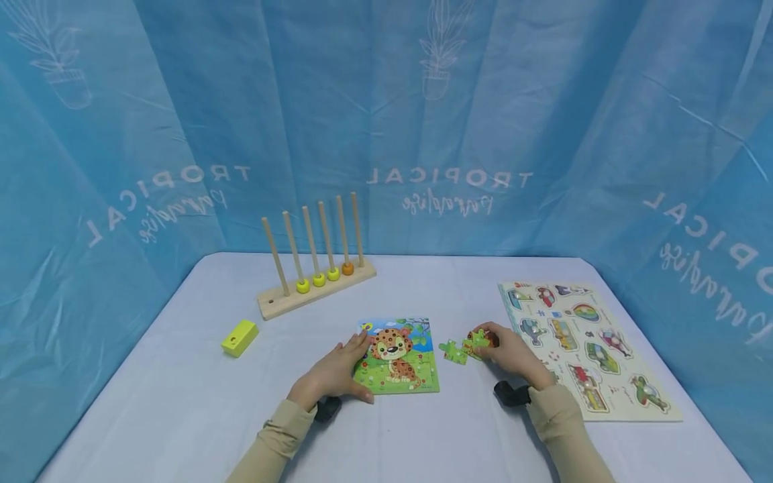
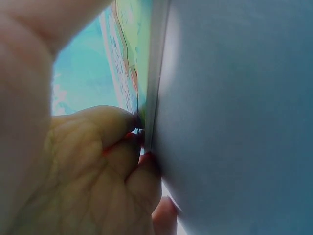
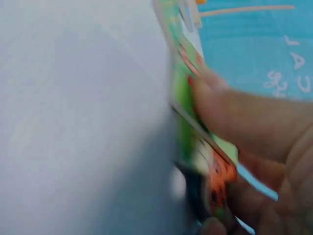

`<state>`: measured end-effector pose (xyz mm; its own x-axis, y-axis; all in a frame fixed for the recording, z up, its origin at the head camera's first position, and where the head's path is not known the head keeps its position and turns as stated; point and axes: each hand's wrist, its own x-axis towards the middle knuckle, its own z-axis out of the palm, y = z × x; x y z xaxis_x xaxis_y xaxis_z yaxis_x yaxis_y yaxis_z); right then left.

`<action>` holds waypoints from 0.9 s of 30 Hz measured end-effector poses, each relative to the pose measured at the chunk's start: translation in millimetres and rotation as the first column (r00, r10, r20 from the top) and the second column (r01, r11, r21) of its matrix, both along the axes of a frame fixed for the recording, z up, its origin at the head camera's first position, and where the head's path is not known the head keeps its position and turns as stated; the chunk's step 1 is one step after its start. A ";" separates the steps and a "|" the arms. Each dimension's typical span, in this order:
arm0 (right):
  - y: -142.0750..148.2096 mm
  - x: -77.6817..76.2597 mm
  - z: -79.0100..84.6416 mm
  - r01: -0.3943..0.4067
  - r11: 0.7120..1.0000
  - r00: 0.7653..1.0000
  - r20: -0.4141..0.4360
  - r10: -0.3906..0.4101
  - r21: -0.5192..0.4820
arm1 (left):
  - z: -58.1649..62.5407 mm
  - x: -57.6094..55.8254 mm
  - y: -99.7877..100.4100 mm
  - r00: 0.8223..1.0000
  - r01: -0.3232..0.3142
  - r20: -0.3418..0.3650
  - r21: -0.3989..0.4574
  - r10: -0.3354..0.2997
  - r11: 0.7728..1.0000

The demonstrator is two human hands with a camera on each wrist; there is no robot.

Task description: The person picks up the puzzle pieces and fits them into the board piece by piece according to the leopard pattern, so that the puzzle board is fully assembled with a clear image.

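Note:
A leopard jigsaw puzzle (image 1: 401, 369) lies flat on the table in the head view. Along its left side rests my left hand (image 1: 332, 376), fingers stretched out over the edge and thumb near the lower left corner. In the left wrist view, the fingertips touch the puzzle's edge (image 2: 143, 58). To the right, my right hand (image 1: 513, 353) pinches green and orange puzzle pieces (image 1: 477, 341) between thumb and fingers; they are blurred in the right wrist view (image 3: 217, 176). Another green puzzle piece (image 1: 454, 353) lies just left of them. How many pieces I hold is unclear.
A wooden peg rack (image 1: 320, 292) with yellow and orange beads stands at the back left. Nearer is a yellow block (image 1: 239, 337). On the right, a vehicle peg board (image 1: 580, 349) lies beside my right hand. Blue curtains (image 1: 386, 134) surround the white table (image 1: 181, 416).

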<state>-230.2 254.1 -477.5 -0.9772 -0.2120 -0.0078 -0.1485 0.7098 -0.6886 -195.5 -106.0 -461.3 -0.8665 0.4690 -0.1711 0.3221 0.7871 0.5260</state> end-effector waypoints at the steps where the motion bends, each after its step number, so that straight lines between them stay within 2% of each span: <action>1: -3.1 -2.2 -2.5 0.019 1.000 0.999 -0.034 -0.019 -0.001 | -0.8 0.0 -0.3 1.000 0.000 -0.001 0.002 0.000 1.000; 5: -18.7 -6.2 -14.0 0.083 0.995 0.978 -0.186 -0.092 -0.058 | -2.2 1.2 -0.7 1.000 0.003 0.001 -0.001 -0.003 1.000; 8: -31.7 -4.3 -18.2 0.162 0.963 0.948 -0.235 -0.212 -0.216 | -2.0 1.8 -0.4 1.000 0.005 0.002 -0.004 -0.005 1.000; 10: -39.4 -2.9 -18.2 0.184 0.906 0.933 -0.223 -0.283 -0.380 | -1.5 1.2 0.1 1.000 0.004 -0.005 -0.004 -0.004 1.000; 12: -46.7 -0.7 -17.1 0.163 0.832 0.931 -0.197 -0.308 -0.530 | -0.1 0.2 0.6 1.000 0.001 -0.010 -0.003 -0.001 1.000; 13: -50.2 1.3 -17.1 0.134 0.801 0.938 -0.187 -0.293 -0.583 | 0.2 0.0 1.0 1.000 0.001 -0.012 -0.003 -0.001 1.000; 15: -58.6 8.9 -11.4 0.040 0.763 0.966 -0.170 -0.195 -0.645 | 0.6 -0.2 1.7 1.000 0.000 -0.014 -0.002 0.000 1.000; 17: -67.1 15.8 -8.9 -0.036 0.761 0.986 -0.146 -0.078 -0.648 | 1.0 -0.2 1.9 1.000 0.000 -0.013 -0.005 0.000 1.000; 20: -77.2 25.4 0.2 -0.099 0.781 0.994 -0.093 0.053 -0.617 | 1.0 0.0 1.6 1.000 0.001 -0.011 -0.010 -0.001 1.000; 23: -80.5 26.5 1.2 -0.094 0.799 0.996 -0.064 0.070 -0.594 | 1.9 0.2 1.1 1.000 0.002 -0.011 -0.017 -0.003 1.000; 27: -80.3 21.0 -11.1 -0.076 0.829 0.997 -0.047 0.060 -0.554 | 2.1 1.0 0.4 1.000 0.012 -0.011 -0.018 -0.012 1.000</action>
